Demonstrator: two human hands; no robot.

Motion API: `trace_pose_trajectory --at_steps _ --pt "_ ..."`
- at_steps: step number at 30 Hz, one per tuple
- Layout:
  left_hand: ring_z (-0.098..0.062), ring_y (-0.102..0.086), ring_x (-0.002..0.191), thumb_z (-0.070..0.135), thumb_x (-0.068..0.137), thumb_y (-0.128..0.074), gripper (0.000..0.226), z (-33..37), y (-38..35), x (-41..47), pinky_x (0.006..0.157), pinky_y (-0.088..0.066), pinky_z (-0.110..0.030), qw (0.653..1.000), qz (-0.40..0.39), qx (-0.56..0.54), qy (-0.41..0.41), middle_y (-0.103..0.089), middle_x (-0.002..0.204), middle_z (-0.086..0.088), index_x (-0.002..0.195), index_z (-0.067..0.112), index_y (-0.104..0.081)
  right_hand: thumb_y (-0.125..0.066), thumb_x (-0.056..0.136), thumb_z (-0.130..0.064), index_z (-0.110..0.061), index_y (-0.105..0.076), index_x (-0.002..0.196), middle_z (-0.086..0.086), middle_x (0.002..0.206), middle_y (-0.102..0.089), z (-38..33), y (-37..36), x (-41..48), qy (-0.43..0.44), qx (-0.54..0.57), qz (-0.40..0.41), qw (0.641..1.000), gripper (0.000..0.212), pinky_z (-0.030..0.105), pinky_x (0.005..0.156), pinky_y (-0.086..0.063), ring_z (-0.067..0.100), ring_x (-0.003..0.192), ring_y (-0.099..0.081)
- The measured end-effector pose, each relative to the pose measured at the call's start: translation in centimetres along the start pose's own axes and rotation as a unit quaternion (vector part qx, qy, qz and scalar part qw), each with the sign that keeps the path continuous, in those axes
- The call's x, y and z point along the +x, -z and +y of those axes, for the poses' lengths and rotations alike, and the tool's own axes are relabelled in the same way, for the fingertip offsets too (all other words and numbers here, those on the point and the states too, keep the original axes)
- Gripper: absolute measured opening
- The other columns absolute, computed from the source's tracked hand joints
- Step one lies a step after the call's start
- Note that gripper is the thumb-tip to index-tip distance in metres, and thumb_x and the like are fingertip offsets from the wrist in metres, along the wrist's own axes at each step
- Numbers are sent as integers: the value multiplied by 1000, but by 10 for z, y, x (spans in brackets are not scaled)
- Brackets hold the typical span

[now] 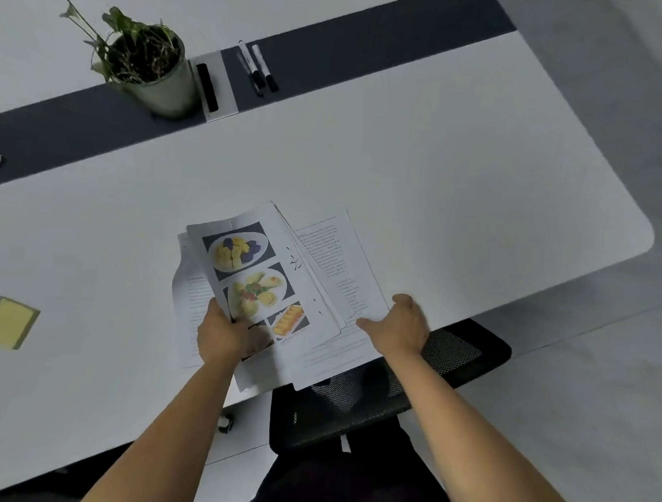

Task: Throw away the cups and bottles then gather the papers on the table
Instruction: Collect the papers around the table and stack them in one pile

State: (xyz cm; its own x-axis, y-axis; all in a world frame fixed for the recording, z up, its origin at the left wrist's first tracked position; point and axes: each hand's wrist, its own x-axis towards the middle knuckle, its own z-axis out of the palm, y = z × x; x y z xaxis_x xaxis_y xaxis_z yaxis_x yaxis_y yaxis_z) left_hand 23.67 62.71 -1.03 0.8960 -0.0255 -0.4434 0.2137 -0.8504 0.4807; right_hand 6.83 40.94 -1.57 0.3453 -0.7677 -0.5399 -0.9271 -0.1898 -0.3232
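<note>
Gathering papers (245,270) at the worktop's (477,162) six o'clock: left hand (221,335) is pinching them, right hand (398,326) is pressing down, fingers spread; squaring likely next

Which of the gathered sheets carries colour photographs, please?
The top sheet, gripped by the left hand, showing food dishes; the other sheets are black-and-white.
</note>
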Motion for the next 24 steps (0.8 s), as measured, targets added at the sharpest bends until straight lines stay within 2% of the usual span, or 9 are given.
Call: trace_pose_trajectory --at_steps 1,4,5,11,14,16,19,21,24 --pt "-37 -61 93 10 84 -67 35 -2 0 0 75 -41 -35 1000 -5 -7 6 -64 94 -7 117 11 -56 -85 69 -50 -10 -55 130 5 124 -63 -3 0 1 -3 3 -11 1000 79 33 87 -52 24 111 -62" --pt "-35 -61 87 9 82 -70 29 -7 2 1 72 -42 -34 999 -7 -13 40 -64 91 -7 109 11 -60 -79 76 -38 -17 -71 97 -3 98 -73 -12 -2 2 9 0 -69 998 31 29 64 -58 15 79 -67" --pt "-34 -59 85 9 82 -70 28 -8 4 2 72 -42 -34 999 -5 -14 52 -65 91 -7 109 11 -60 -78 78 -37 -17 -71 94 -3 94 -73 -14 -3 1 13 1 -87 996 27 28 61 -58 15 77 -66" --pt "-29 -60 79 10 79 -73 27 -11 20 5 62 -43 -29 994 1 -74 81 -65 84 0 103 16 -62 -73 82 -27 -12 -62 101 -2 99 -68 -19 -12 -7 41 98 -113 988 26 24 53 -46 14 79 -62" --pt "-29 -59 81 13 81 -70 25 -10 32 18 68 -44 -30 995 16 -64 70 -64 85 0 105 16 -62 -72 81 -21 -16 -63 98 -3 98 -71 -20 -16 -3 26 174 -147 973 20 20 52 -48 7 75 -63" --pt "-34 -60 86 17 81 -73 30 -9 40 31 73 -47 -35 998 21 -33 56 -66 95 -9 108 12 -62 -74 80 -21 -12 -63 108 -2 101 -70 -24 -17 -3 5 229 -148 962 32 21 57 -52 8 80 -66" --pt "-43 -54 116 31 73 -83 64 -10 53 55 89 -48 -50 997 42 38 59 -57 121 -19 123 6 -55 -74 84 -29 -17 -54 116 -8 102 -64 -28 -19 -6 -16 282 -117 952 40 24 66 -52 6 84 -63" --pt "-41 -41 134 41 75 -84 85 -10 63 72 101 -42 -56 995 54 56 69 -46 141 -21 142 7 -44 -69 89 -28 -23 -56 116 -9 103 -65 -29 -24 -7 -20 279 -118 953 30 28 73 -53 6 84 -62" --pt "-40 -34 140 51 77 -80 98 -6 77 103 108 -35 -55 993 53 62 91 -39 149 -22 150 6 -32 -62 94 -23 -20 -61 121 -8 107 -66 -26 -33 -10 -8 232 -113 966 27 22 67 -47 5 84 -58"
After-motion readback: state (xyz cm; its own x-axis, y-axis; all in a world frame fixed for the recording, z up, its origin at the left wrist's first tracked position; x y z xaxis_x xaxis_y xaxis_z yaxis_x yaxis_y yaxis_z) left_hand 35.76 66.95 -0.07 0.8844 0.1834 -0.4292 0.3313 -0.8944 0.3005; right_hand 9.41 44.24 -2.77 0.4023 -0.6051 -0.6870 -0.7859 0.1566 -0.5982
